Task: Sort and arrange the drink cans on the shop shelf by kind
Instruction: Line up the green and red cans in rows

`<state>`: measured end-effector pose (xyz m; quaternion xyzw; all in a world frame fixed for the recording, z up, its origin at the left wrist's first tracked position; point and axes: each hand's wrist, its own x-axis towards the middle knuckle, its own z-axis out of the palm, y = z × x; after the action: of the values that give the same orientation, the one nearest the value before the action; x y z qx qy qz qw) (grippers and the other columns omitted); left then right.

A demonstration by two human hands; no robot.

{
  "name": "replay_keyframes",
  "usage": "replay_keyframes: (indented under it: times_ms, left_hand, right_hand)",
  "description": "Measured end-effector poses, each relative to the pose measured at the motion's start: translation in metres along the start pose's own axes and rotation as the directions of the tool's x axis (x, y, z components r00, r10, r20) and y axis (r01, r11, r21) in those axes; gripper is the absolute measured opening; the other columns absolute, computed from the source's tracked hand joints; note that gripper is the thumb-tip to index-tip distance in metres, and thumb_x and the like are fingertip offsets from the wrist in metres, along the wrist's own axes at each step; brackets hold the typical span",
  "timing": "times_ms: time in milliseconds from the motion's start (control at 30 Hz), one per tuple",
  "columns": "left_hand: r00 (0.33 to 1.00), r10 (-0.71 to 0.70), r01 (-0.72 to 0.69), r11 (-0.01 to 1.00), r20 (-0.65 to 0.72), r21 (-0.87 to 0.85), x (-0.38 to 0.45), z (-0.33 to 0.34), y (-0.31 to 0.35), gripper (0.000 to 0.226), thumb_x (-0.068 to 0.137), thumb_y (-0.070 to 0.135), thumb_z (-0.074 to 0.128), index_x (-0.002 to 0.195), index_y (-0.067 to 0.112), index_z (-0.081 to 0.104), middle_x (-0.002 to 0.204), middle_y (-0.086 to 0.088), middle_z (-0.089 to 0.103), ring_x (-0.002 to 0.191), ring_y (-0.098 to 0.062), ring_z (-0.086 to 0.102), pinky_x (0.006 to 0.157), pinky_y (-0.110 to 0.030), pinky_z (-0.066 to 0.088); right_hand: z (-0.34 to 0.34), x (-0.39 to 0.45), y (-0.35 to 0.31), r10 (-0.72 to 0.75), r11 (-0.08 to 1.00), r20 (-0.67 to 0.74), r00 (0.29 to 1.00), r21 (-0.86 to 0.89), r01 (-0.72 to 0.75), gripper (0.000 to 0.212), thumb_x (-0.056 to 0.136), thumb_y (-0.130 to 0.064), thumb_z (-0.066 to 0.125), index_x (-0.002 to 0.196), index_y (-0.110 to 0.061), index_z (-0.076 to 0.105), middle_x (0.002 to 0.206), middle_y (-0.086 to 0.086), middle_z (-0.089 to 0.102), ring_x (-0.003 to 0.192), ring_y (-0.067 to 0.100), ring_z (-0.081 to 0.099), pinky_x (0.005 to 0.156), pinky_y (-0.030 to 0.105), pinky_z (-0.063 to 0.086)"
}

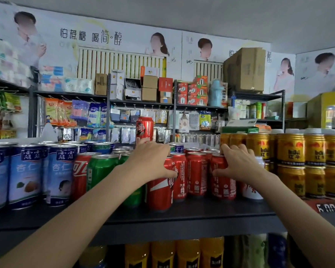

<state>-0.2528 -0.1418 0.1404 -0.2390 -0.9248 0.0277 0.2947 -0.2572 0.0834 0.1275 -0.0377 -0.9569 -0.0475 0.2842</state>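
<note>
On the shelf (182,215), past the blue almond-drink cans (25,176) and green cans (101,171), our left hand (149,161) curls round a front red cola can (160,192); our right hand (238,163) grips another red can (221,182). We should slide both together, upright, closing gaps without toppling the stacked can (144,129) or gold cans (290,149).

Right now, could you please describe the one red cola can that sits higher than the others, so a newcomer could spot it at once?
Start at the dark shelf crowded with drink cans, and find the block of red cola cans between the two hands. Just behind the left hand, one raised red can pokes well above the rest. It alone rises against the hanging goods behind, its neighbours' tops all sitting lower.
</note>
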Motion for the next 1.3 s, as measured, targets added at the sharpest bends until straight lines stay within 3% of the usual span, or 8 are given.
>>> replay_keyframes:
  times_ms: [100,400,633,800,967,1067,1167,1300]
  left_hand:
    - [1.0,0.023,-0.023,1.0,0.006,0.016,0.001,-0.004,-0.001,0.056,0.075,0.059,0.061,0.111,0.017,0.054,0.105,0.004,0.061,0.101,-0.016,0.052,0.093,-0.028,0.027]
    - [0.997,0.03,-0.032,0.999,0.067,0.033,0.011,-0.013,0.0,0.056,0.074,0.061,0.061,0.105,0.015,0.059,0.098,0.003,0.064,0.095,-0.018,0.057,0.091,-0.03,0.03]
    - [0.993,0.075,-0.07,0.996,0.093,-0.057,0.036,-0.014,0.007,0.051,0.088,0.051,0.049,0.127,0.018,0.051,0.119,0.006,0.059,0.107,-0.014,0.054,0.109,-0.038,0.023]
    - [0.984,0.115,-0.103,0.99,0.135,-0.092,0.059,-0.017,0.013,0.036,0.096,0.027,0.041,0.13,0.019,0.052,0.135,0.004,0.051,0.123,-0.015,0.047,0.11,-0.036,0.025]
    - [0.981,0.107,-0.097,0.993,0.162,-0.066,0.08,-0.022,0.014,0.036,0.097,0.019,0.04,0.131,0.02,0.05,0.124,0.002,0.058,0.082,-0.007,0.047,0.083,-0.023,0.04]
    - [0.973,0.116,-0.103,0.992,0.2,-0.075,0.096,-0.016,0.015,0.037,0.097,0.016,0.041,0.134,0.022,0.048,0.131,0.003,0.054,0.088,-0.01,0.052,0.075,-0.019,0.037]
    - [0.955,0.122,-0.11,0.992,0.271,-0.06,0.113,-0.006,0.014,0.04,0.097,0.016,0.041,0.136,0.026,0.044,0.142,0.003,0.043,0.123,-0.018,0.046,0.098,-0.027,0.038]
    - [0.913,0.138,-0.111,0.99,0.383,-0.09,0.131,0.003,0.011,0.04,0.097,0.021,0.043,0.136,0.027,0.043,0.145,0.001,0.038,0.131,-0.018,0.037,0.111,-0.041,0.028]
  right_hand:
    - [-0.002,0.004,0.003,-0.014,0.999,0.016,1.0,-0.049,0.015,0.071,0.076,-0.06,0.061,0.128,-0.017,0.038,0.13,0.003,0.049,0.127,0.025,0.034,0.104,0.043,0.029]
    - [-0.004,0.008,0.004,-0.043,0.999,0.07,0.997,0.01,0.042,0.075,0.079,-0.059,0.06,0.136,-0.02,0.033,0.136,0.002,0.044,0.13,0.024,0.032,0.108,0.047,0.022]
    - [-0.008,0.023,0.002,-0.157,0.982,0.131,0.979,0.128,0.14,0.035,0.097,-0.037,0.041,0.126,-0.022,0.053,0.132,-0.003,0.052,0.124,0.015,0.045,0.114,0.049,0.009]
    - [-0.009,0.034,0.008,-0.175,0.98,0.194,0.965,0.13,0.151,0.035,0.097,-0.037,0.041,0.126,-0.022,0.054,0.128,-0.003,0.054,0.126,0.017,0.044,0.113,0.051,0.009]
    - [-0.011,0.057,0.017,-0.23,0.957,0.181,0.956,0.22,0.188,0.033,0.095,-0.039,0.045,0.12,-0.023,0.06,0.123,-0.005,0.06,0.118,0.018,0.051,0.11,0.052,0.026]
    - [-0.014,0.079,0.021,-0.249,0.935,0.077,0.965,0.281,0.218,0.024,0.093,-0.026,0.053,0.112,-0.019,0.065,0.114,-0.002,0.064,0.108,0.017,0.057,0.105,0.05,0.035]
    - [-0.014,0.104,0.02,-0.282,0.915,0.082,0.956,0.322,0.243,0.021,0.089,-0.016,0.059,0.109,-0.012,0.067,0.114,0.003,0.065,0.103,0.018,0.06,0.099,0.039,0.044]
    - [-0.008,0.132,0.015,-0.343,0.921,0.258,0.903,0.284,0.268,0.029,0.085,-0.024,0.066,0.111,-0.011,0.065,0.119,0.002,0.062,0.11,0.019,0.057,0.099,0.034,0.044]
